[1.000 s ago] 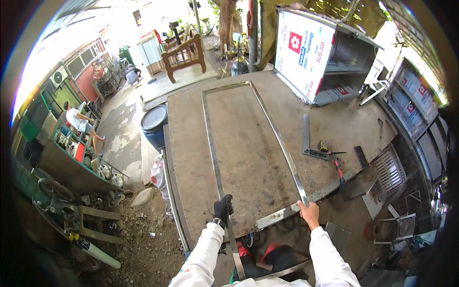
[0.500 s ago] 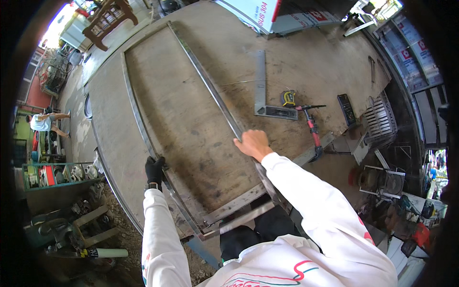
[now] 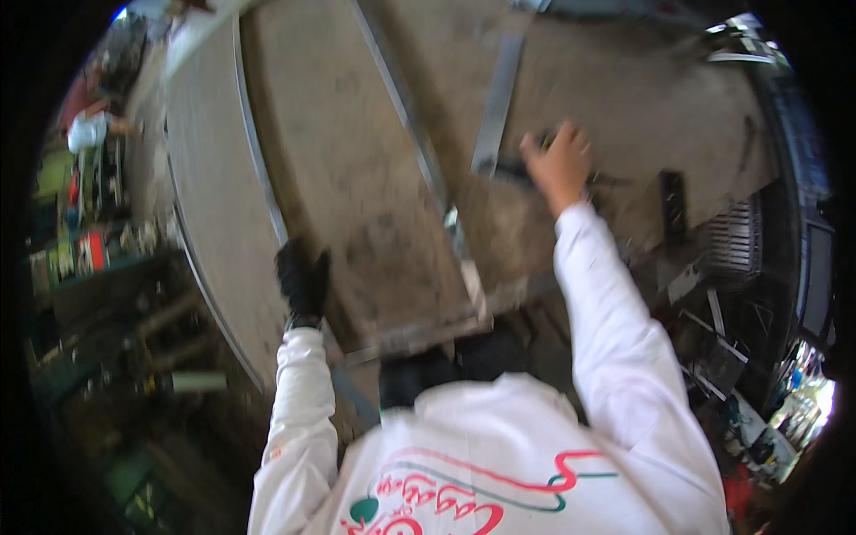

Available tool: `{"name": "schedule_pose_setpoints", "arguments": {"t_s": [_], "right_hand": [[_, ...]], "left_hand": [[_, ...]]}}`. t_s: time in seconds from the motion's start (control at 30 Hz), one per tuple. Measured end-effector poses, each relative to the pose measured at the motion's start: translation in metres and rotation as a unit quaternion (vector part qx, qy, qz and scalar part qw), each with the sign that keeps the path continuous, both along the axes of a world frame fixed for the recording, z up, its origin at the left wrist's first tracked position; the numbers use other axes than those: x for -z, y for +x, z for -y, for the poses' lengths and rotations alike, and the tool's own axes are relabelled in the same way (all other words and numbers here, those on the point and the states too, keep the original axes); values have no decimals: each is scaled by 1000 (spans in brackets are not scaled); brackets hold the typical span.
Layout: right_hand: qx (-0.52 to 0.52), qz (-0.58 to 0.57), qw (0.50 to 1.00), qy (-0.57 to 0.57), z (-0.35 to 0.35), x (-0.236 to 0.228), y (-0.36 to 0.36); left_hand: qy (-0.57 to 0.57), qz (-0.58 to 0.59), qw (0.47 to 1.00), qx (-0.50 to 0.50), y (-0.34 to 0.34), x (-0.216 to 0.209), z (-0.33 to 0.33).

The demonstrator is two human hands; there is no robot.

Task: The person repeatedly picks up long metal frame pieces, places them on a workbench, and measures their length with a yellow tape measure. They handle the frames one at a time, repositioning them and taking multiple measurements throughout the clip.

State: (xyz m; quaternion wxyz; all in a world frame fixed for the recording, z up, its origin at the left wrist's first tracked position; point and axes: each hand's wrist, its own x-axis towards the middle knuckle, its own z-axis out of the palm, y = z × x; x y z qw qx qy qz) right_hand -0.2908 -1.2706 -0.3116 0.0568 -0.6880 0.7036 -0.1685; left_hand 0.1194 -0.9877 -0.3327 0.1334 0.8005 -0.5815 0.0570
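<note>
A long rectangular frame of grey metal tube [image 3: 401,107] lies on the brown worktop, one end toward me. My left hand [image 3: 303,281], in a black glove, is on its left bar with the fingers closed about it, though blur softens their outline. My bare right hand [image 3: 562,168] is off the frame, to the right of its right bar. Its fingers are around a black and yellow tape measure [image 3: 546,139], which they partly cover. Just left of it lies a flat metal square [image 3: 499,102]; its short leg is partly hidden by the hand.
A slim black case [image 3: 673,207] lies right of my right hand, with a slatted metal rack [image 3: 736,236] beyond the worktop edge. Shelves with tools [image 3: 94,254] stand at the left. Farther back on that side is another person [image 3: 89,132].
My right hand has let go of the frame's right bar and moved away to the right, onto the tape measure. My left hand stays at the left bar. The view has shifted.
</note>
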Motion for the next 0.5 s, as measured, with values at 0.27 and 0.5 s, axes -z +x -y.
{"name": "schedule_pose_setpoints", "arguments": {"t_s": [0.27, 0.5], "right_hand": [[-17, -13, 990, 140, 8, 27, -27], [-10, 568, 783, 253, -60, -24, -33]], "left_hand": [[224, -302, 906, 197, -187, -16, -105], [221, -226, 923, 218, -174, -2, -103]]}}
